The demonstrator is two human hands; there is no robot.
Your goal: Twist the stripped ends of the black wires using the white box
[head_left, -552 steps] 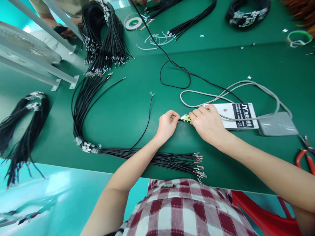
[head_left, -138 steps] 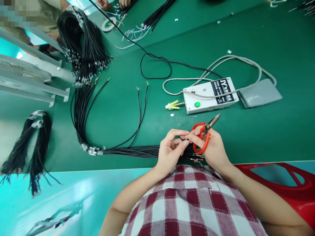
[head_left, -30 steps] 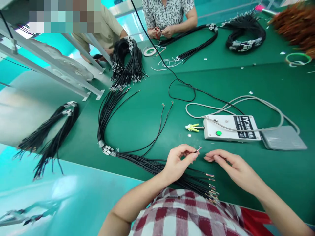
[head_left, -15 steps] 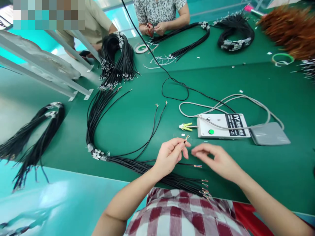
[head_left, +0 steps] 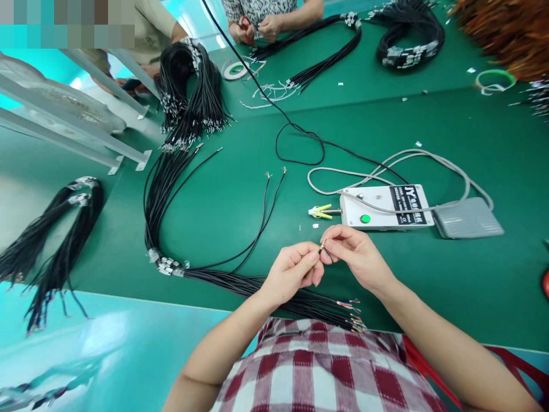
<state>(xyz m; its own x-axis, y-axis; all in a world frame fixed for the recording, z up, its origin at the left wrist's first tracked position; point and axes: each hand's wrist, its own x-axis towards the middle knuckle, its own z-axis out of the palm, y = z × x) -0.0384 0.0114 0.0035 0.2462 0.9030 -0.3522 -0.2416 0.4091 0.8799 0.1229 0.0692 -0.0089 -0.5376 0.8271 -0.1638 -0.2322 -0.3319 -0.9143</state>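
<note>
My left hand (head_left: 295, 269) pinches a black cable (head_left: 320, 250) just below its stripped end. Against it, my right hand (head_left: 354, 254) has thumb and forefinger closed on the fine bare wires at the tip. Under my left wrist runs a bundle of black cables (head_left: 231, 283), its coloured wire ends (head_left: 354, 320) fanned out close to my body. White tape (head_left: 167, 265) binds this bundle on the left. Two cables with splayed ends (head_left: 274, 197) lie apart from it. Beyond my hands is a white box (head_left: 377, 214) with a green button and a yellow-green clip (head_left: 321, 212).
A grey pedal (head_left: 467, 218) and its looped cord sit right of the box. More cable bundles (head_left: 193, 86) lie at the back left, and another (head_left: 64, 229) at the left edge. Across the table a co-worker's hands (head_left: 257, 28) hold red-handled scissors. Metal legs (head_left: 86, 126) stand left.
My right hand has moved left and closed on the wire tip held by my left hand. The whole view has shifted slightly.
</note>
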